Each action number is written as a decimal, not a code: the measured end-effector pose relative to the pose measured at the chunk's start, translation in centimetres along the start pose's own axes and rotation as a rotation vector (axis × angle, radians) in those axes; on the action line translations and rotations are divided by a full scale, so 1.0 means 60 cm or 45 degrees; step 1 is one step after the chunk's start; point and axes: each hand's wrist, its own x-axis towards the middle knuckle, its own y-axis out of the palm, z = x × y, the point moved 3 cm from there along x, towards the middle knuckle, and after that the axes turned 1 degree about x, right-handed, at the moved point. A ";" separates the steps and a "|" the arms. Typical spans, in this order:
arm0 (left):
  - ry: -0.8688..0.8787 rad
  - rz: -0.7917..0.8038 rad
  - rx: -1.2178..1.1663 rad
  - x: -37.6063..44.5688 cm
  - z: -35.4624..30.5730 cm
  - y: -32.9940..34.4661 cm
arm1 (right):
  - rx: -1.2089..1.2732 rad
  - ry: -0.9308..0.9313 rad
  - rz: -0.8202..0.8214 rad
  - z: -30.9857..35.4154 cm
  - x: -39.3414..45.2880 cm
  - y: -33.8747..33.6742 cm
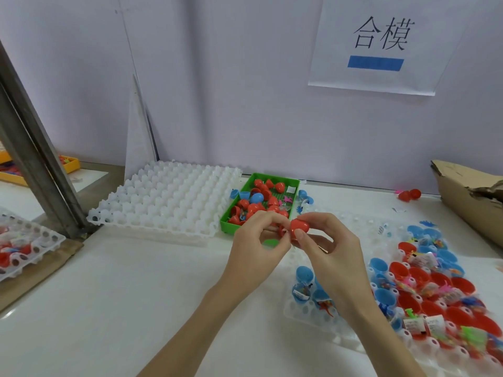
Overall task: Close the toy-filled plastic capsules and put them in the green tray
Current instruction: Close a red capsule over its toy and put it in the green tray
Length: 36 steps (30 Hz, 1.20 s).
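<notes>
Red capsule [298, 227] sits pinched between both hands above the tabletop [136, 295], just in front of the green tray [295, 183]. The right hand [330, 257] grips its rounded half while the left hand [257, 240] pinches the other end. One blue capsule [256, 198] lies among many red ones in the tray.

A white paper sign [381, 44] on the wall reads "合模".
</notes>
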 end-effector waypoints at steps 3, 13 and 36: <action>-0.087 -0.011 -0.144 0.000 -0.001 0.000 | 0.056 -0.006 0.057 0.002 0.001 0.001; 0.099 -0.127 -0.003 -0.005 -0.008 -0.002 | 0.143 0.001 -0.121 -0.002 0.000 -0.005; -0.211 -0.157 -0.406 -0.007 -0.009 -0.005 | -0.003 -0.116 0.020 0.021 0.000 -0.007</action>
